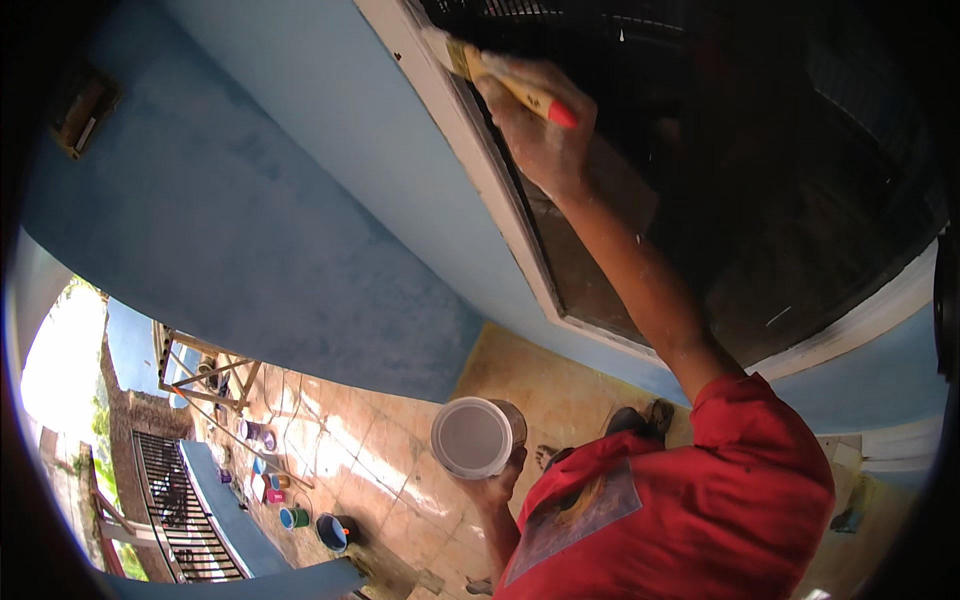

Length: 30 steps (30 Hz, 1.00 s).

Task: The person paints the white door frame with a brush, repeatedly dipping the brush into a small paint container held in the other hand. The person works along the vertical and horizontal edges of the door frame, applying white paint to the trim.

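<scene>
My right hand (pixel 548 135) is raised at the upper middle, closed around a paintbrush (pixel 515 92) with a yellowish wooden handle and a red tip. The brush's pale bristles lie at the white window frame (pixel 490 185), beside the dark glass (pixel 720 180); slight blur hides whether they press on it. Lower down, in front of my body, my left hand (pixel 497 484) grips a round plastic tub (pixel 473 438) from below and the side. Greyish-white paint seems to fill the tub, whose rim faces up. Whitish smears mark my right hand.
A blue wall (pixel 240 200) stands to the left of the window. Paint cans and buckets (pixel 294 517) sit on the tiled floor (pixel 390 440) at the lower left, near a wooden trestle (pixel 215 378) and a black railing (pixel 180 500). My feet show below the window.
</scene>
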### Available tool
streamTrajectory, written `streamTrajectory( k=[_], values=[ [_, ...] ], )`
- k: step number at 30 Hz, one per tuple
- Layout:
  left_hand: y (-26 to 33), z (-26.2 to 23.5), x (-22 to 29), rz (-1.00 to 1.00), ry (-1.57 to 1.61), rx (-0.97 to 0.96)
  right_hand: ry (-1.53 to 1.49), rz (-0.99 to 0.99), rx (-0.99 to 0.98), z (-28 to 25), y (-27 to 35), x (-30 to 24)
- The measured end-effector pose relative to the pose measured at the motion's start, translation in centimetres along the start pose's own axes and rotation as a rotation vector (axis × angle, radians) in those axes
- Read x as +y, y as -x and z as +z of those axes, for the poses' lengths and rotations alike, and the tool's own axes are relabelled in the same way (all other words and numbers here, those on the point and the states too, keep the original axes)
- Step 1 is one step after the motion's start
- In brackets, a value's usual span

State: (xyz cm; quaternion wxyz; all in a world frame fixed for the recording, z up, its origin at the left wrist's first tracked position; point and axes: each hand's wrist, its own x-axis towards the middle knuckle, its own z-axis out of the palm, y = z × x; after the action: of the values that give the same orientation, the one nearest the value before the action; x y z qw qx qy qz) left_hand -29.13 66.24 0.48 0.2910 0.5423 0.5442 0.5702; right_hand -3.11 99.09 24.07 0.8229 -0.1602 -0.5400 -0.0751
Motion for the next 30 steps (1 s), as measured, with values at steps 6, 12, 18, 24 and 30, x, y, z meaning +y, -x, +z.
streamTrajectory(
  k=[6,12,18,24,30],
  values=[
    [0.0,0.7,0.1,-0.046,-0.004,0.034,-0.014,0.176,-0.093,-3.7,6.1,-1.6],
    [-0.3,0.9,-0.1,-0.031,0.013,0.045,0.11,0.173,-0.239,-4.7,3.6,-2.6],
    [-0.9,0.9,-0.3,-0.001,0.032,0.041,0.273,0.033,-0.216,2.1,-9.0,-2.5],
    [-1.4,1.2,-0.5,0.033,0.067,0.054,0.22,-0.07,-0.053,5.3,-19.1,-5.2],
    [-1.5,1.1,-0.7,0.032,0.078,0.119,0.295,-0.006,-0.109,5.1,-14.9,-3.4]
  ],
)
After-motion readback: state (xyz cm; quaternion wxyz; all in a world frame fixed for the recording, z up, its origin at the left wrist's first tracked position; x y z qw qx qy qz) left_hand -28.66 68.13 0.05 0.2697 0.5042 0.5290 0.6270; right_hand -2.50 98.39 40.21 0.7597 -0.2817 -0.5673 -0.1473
